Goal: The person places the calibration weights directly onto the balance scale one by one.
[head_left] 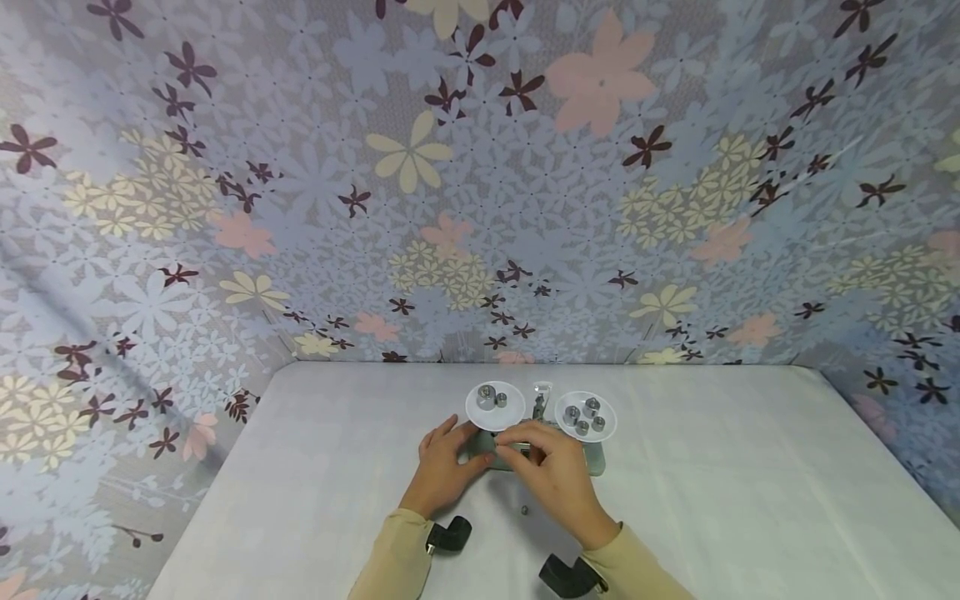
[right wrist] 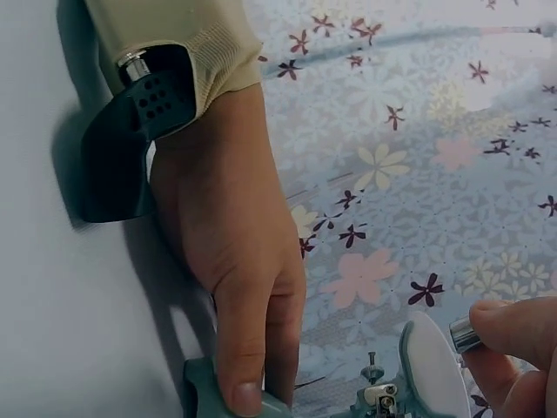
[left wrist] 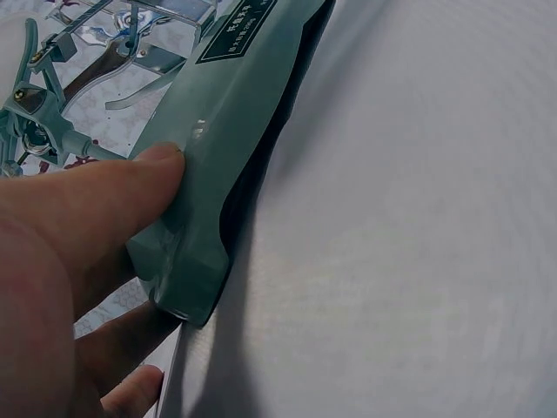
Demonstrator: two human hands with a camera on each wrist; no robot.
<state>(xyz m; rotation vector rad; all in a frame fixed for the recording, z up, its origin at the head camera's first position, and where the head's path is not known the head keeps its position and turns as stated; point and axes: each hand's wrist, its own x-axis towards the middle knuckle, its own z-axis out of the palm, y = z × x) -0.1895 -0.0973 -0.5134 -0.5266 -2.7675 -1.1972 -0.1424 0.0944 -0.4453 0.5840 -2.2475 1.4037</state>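
A green balance scale [head_left: 594, 460] stands before me, with a round white pan on each side. My left hand [head_left: 444, 468] grips the left end of its base, thumb on the front face and fingers round the end, as the left wrist view shows of the green base [left wrist: 204, 165]. Just in front of the left pan [head_left: 476, 414], my right hand [head_left: 555, 468] pinches a small silver cylindrical weight [right wrist: 464, 334] between thumb and fingertips. Two metal weights, a larger one [head_left: 486, 397] and a smaller one [head_left: 502, 400], sit on that pan. The right pan [head_left: 609, 410] holds several small weights [head_left: 582, 427].
One tiny metal weight [head_left: 525, 510] lies on the white tabletop [head_left: 750, 500] between my forearms. A metal pointer piece [head_left: 541, 402] rises between the pans. Behind the table stands a flowered wall [head_left: 525, 208]. Black wrist cameras [head_left: 567, 577] jut from both sleeves.
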